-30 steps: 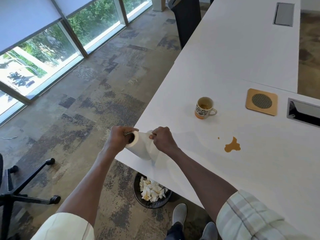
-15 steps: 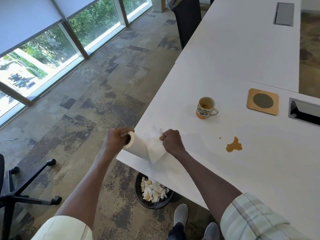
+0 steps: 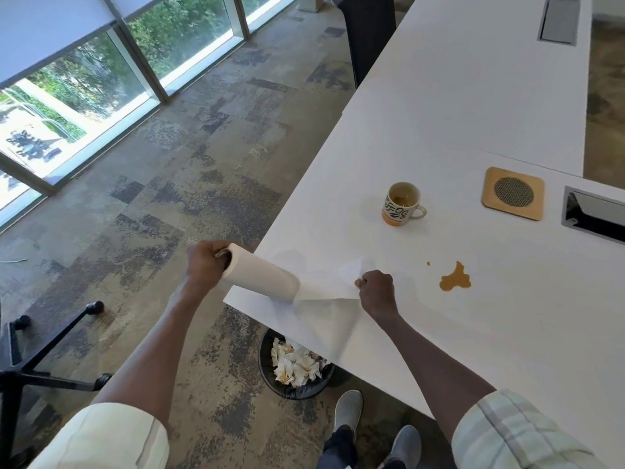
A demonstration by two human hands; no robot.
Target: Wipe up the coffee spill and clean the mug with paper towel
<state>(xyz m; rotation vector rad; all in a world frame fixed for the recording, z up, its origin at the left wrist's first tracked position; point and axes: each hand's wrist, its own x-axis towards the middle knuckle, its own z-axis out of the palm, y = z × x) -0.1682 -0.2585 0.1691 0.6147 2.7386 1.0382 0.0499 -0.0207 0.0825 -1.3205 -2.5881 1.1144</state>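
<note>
Left hand (image 3: 204,267) gripping the end of the paper towel roll (image 3: 260,277), fingers curled round the core; roll held level just above the near table corner. Right hand (image 3: 377,292) pinching the free sheet (image 3: 329,299), drawn out rightward and taut from the roll, lower edge hanging past the table edge. A second ago both hands close together at the roll with almost no sheet out; now well apart, a full length unrolled. Sheet not yet visibly torn off; perforation line not discernible.

Reading: still the supply step. Nothing wiped yet. Next move probably a sharp tear, roll braced by the left.

Coffee spill (image 3: 456,279) on the white table (image 3: 473,106), right of the right hand, apart from it; one small droplet just to its left. Unchanged in shape. Mug (image 3: 402,204) upright farther back, handle to the right, brown residue inside, untouched. Wooden coaster (image 3: 513,193) right of the mug, apart. Waste bin (image 3: 294,367) with crumpled paper on the floor under the table corner, handy for disposal.
</note>
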